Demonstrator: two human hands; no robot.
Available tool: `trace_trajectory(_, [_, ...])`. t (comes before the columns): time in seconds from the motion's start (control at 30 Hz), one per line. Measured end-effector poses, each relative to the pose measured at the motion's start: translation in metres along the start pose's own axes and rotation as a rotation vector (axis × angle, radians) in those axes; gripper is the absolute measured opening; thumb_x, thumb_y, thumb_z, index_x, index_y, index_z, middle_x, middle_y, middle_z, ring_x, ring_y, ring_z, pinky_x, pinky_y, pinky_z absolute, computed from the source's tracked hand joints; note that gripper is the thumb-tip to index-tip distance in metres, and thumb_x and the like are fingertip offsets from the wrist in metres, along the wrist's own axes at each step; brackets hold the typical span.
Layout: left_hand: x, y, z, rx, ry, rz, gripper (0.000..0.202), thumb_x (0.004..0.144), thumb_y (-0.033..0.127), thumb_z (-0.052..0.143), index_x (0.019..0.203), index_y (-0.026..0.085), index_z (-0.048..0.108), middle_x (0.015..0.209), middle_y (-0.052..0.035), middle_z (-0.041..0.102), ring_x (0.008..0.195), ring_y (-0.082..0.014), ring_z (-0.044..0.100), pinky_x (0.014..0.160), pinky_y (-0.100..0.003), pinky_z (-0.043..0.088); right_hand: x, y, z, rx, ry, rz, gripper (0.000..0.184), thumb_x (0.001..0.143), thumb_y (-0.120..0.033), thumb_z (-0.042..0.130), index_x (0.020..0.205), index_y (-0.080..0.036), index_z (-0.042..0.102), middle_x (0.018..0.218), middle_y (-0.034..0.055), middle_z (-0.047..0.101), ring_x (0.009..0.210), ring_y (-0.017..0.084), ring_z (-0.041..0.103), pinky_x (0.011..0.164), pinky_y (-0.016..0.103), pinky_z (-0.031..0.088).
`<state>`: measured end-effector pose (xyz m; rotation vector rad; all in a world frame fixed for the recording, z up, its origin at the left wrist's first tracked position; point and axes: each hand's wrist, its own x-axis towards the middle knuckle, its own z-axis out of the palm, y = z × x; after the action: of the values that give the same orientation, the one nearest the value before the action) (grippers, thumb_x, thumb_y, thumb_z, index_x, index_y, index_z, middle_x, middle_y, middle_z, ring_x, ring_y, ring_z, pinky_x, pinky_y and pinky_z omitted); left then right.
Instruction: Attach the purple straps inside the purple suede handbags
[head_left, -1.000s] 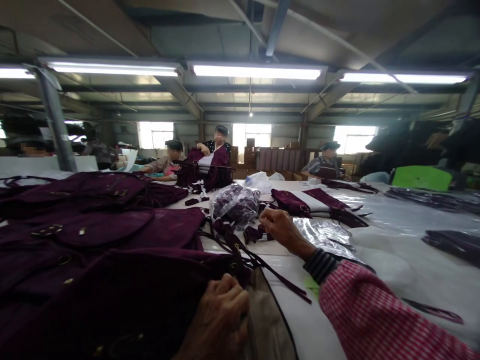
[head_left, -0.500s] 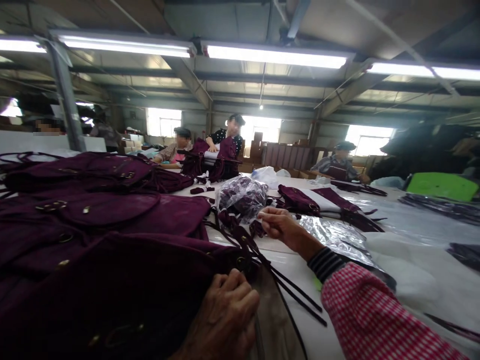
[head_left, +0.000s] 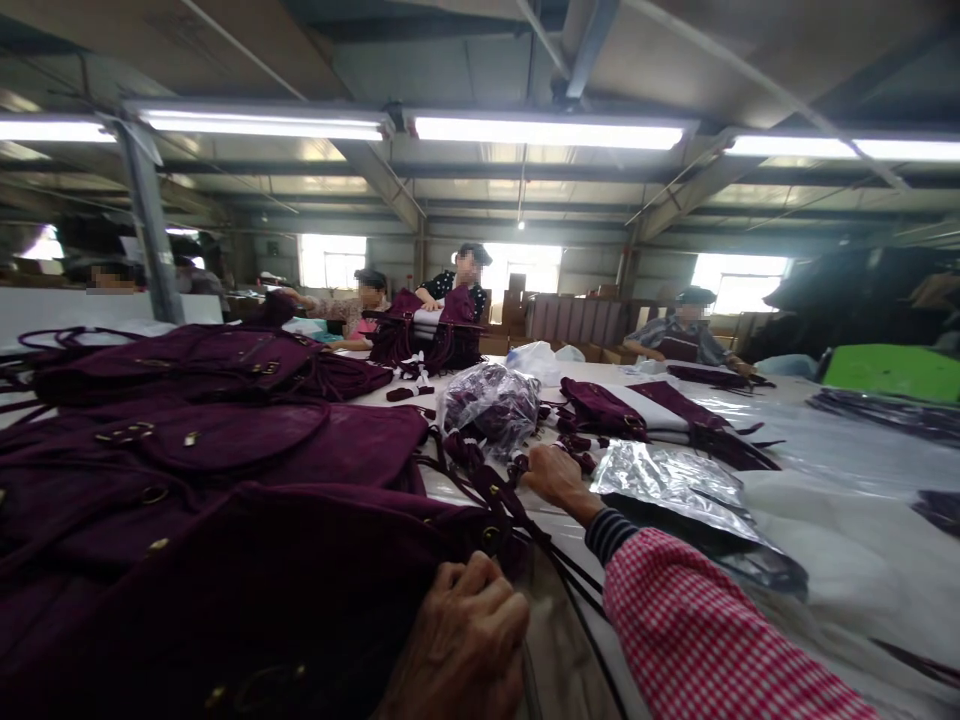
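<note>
My left hand [head_left: 461,640] is closed on the top edge of a dark purple suede bag [head_left: 247,590] lying nearest me. My right hand [head_left: 551,473] reaches forward in a red checked sleeve, fingers curled around small purple strap pieces [head_left: 517,468] on the white table [head_left: 825,560]. Thin purple cords [head_left: 525,520] run from the bag's corner under that hand. A clear plastic bag of purple pieces [head_left: 491,405] lies just beyond my right hand.
Several more purple bags [head_left: 210,440] are stacked at the left. Crumpled clear plastic [head_left: 675,480] lies right of my hand. Folded purple and white pieces [head_left: 637,405] sit further back. Other people work at the far end; a green object [head_left: 892,372] is at the right.
My right hand has dropped from a raised pinch back down onto the strap pieces on the table. My left hand has kept its hold on the bag's edge.
</note>
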<state>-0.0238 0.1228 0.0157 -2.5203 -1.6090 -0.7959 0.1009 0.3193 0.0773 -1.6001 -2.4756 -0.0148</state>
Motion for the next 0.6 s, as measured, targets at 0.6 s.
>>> trace_trajectory(0.6, [-0.001,0.014,-0.034,0.028,-0.117,-0.03,0.012,0.091,0.018,0.051,0.086,0.022,0.06,0.098,-0.0013,0.066,0.098,-0.0222,0.057,0.083,-0.037,0.036,-0.252,0.086,-0.048,0.85,-0.101,0.079,0.013,0.083,-0.028,0.065,0.078,-0.018,0.059,0.059,-0.0054,0.049,0.055,0.01,0.041,0.051,0.024,0.027])
